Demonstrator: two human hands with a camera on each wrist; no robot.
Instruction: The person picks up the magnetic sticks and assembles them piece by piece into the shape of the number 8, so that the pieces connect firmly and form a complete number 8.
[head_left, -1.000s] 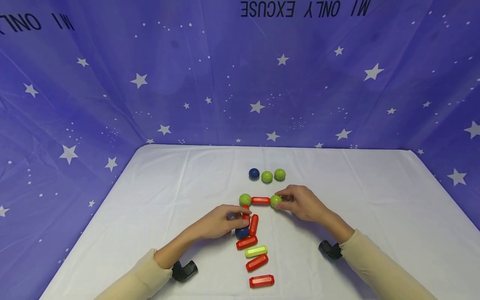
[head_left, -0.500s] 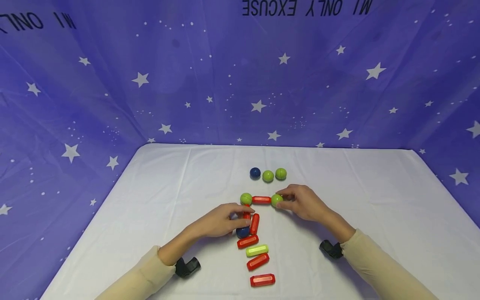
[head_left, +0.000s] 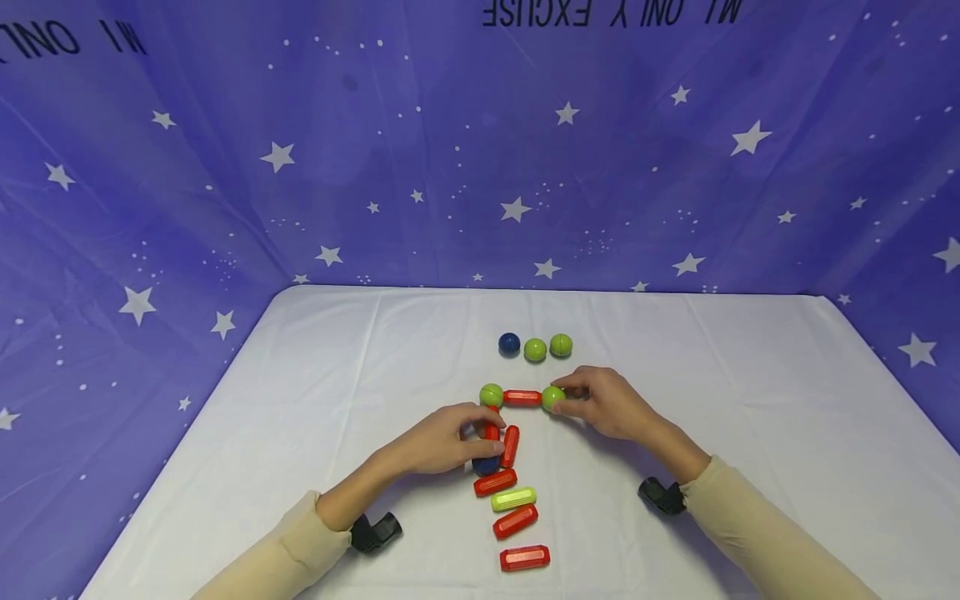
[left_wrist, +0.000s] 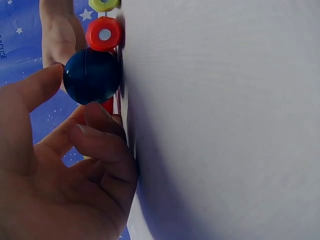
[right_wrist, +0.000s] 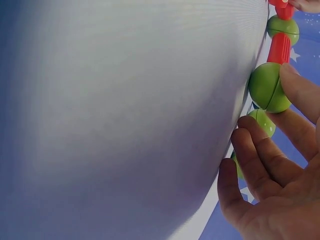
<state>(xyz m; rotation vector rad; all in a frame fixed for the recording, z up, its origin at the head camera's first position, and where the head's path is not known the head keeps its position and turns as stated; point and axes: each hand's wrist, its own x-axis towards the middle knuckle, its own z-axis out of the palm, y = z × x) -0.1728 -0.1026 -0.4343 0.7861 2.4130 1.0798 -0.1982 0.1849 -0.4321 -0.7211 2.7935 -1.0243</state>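
My left hand [head_left: 442,439] curls over a red magnetic rod [head_left: 492,432] and the blue ball [left_wrist: 92,75] at its near end. Its thumb lies on the ball and its index finger reaches along the rod. The rod's far end meets a green ball [head_left: 491,395]. From there a second red rod [head_left: 522,398] runs right to another green ball [right_wrist: 269,87], pinched between the thumb and index finger of my right hand [head_left: 603,402]. The right hand's other fingers are spread and bent in the right wrist view. Part of the blue ball is hidden by the left thumb in the head view.
Close right of the left fingers lies a loose red rod [head_left: 510,447]. More rods run toward me, among them a yellow-green one [head_left: 513,499] and a red one [head_left: 525,558]. A blue ball [head_left: 509,343] and two green balls [head_left: 536,349] stand farther back on the white cloth [head_left: 360,358].
Both hands keep nearly the same places. The left thumb has shifted slightly and now covers more of the blue ball. The rods and balls lie as before.
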